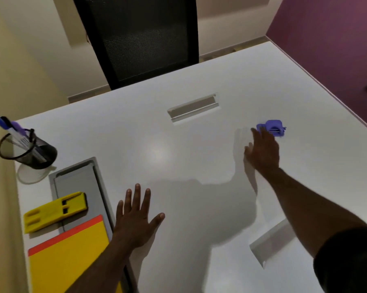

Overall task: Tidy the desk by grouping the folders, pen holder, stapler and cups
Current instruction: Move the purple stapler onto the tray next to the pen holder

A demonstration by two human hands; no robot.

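A small purple stapler (pixel 273 127) lies on the white desk (pixel 178 144) at the far right. My right hand (pixel 262 152) reaches toward it, fingers apart, fingertips just at its near edge, holding nothing. My left hand (pixel 136 216) hovers flat with spread fingers over the desk's near left part. A black mesh pen holder (pixel 29 152) with blue and purple pens stands at the far left. A yellow folder (pixel 70 256) over an orange one (pixel 72 231) lies at the near left. A clear cup lid or cup (pixel 31 174) sits by the pen holder.
A yellow plastic piece (pixel 53 211) rests on a grey cable tray (pixel 79 182) set in the desk's left side. Other grey cable slots sit at the middle back (pixel 193 107) and near right (pixel 271 242). A black mesh chair (pixel 140 37) stands behind the desk. A purple wall (pixel 336 39) runs along the right.
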